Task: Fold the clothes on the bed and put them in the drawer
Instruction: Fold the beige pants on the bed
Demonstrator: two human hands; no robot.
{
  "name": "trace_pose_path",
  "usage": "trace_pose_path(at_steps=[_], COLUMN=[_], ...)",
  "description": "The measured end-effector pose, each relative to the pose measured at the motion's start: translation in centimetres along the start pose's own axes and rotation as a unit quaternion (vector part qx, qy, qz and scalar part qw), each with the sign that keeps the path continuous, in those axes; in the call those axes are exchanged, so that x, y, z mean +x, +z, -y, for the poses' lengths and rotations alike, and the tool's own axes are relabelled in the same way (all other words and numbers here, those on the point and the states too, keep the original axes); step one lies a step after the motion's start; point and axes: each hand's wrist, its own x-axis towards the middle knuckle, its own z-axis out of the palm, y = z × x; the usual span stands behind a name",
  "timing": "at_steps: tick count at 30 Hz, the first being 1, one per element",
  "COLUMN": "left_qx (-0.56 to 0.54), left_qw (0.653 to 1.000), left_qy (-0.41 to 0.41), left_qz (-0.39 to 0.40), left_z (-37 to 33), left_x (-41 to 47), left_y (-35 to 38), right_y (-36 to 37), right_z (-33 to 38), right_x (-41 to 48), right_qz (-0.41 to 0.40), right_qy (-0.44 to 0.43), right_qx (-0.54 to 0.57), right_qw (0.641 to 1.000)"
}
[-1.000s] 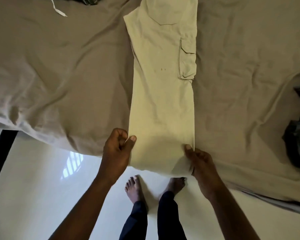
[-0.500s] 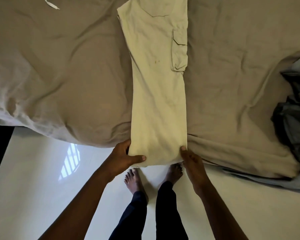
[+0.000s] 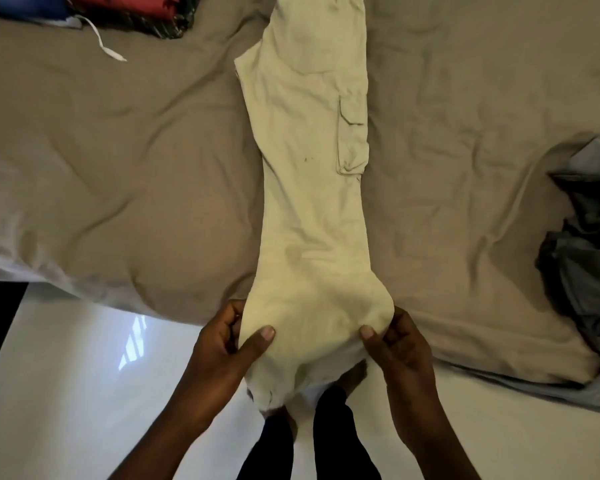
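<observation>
One pair of cream cotton cargo trousers (image 3: pixel 309 209) lies lengthwise on the beige bed sheet (image 3: pixel 118 168), its waist cut off above. The left hand (image 3: pixel 219 351) and right hand (image 3: pixel 399 351) each pinch its overhanging end. Dark grey clothing (image 3: pixel 582 258), perhaps shirts, is cropped rightward.

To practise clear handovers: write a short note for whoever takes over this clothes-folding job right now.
The left grip and the right grip each pinch the near end of the cream trousers, thumbs on top.
The trousers lie along the bed, near end off its edge.
At the right sit dark clothes, far left red clothes.
Done: trousers halved lengthwise.
Left: fold them up, fold the rest, put all in the drawer, which is not in view.
</observation>
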Motion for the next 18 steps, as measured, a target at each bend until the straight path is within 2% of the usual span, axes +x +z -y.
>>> trace_pose_path(at_steps=[2, 7, 11, 13, 15, 18], left_qx=[-0.044, -0.04, -0.03, -0.023, 0.026, 0.16], left_qw=[0.998, 0.988, 0.976, 0.974, 0.977, 0.978], left_qy=[0.022, 0.147, 0.213, 0.209, 0.181, 0.063], left_qz=[0.038, 0.01, -0.044, -0.08, -0.105, -0.122], left_z=[-2.6, -9.7, -15.4, -17.5, -18.5, -17.1], left_x=[0.2, 5.3, 12.7, 17.6, 23.3, 29.6], left_y=[-0.7, -1.0, 0.9, 1.5, 1.7, 1.7], right_y=[0.8, 2.5, 4.6, 5.5, 6.1, 6.0], right_z=[2.5, 8.8, 13.5, 14.9, 15.6, 14.7], right_x=[0.9, 7.2, 15.8, 21.6, 27.8, 33.3], right_qz=[0.024, 0.069, 0.024, -0.012, -0.013, -0.009], right_qy=[-0.033, -0.084, -0.129, -0.135, -0.095, 0.011], right_qx=[-0.008, -0.04, -0.103, -0.142, -0.21, -0.31], right_qw=[0.999, 0.993, 0.986, 0.981, 0.973, 0.951])
